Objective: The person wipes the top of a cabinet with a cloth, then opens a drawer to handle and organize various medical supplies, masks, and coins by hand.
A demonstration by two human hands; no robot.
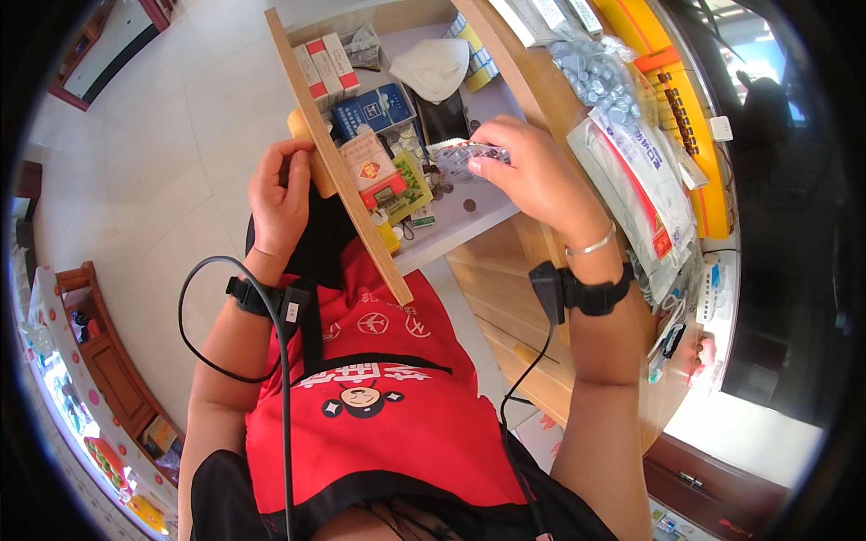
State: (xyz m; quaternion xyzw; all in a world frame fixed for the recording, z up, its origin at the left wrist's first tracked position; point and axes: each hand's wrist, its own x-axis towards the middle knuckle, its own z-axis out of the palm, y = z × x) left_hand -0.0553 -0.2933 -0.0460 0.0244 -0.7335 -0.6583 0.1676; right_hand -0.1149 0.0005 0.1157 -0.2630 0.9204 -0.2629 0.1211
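An open wooden drawer (352,176) juts out before me, its front facing my body. My left hand (281,193) has its fingers curled against the rounded wooden drawer handle (320,166). Inside the drawer, my right hand (524,162) pinches a clear plastic packet (460,161) between thumb and fingers. What the packet contains is too small to tell. Beneath and beside it lie several small dark round pieces (469,205). Close by are a pink-and-beige box (369,159), a green-and-yellow packet (413,186) and a blue box (372,110).
Red-and-white cartons (328,67), a white face mask (433,67) and a flat black object (443,118) fill the drawer's back. On the cabinet top lie a bag of grey caps (595,81), packaged masks (636,162) and a yellow vial tray (676,115). Cables hang from both wrist straps.
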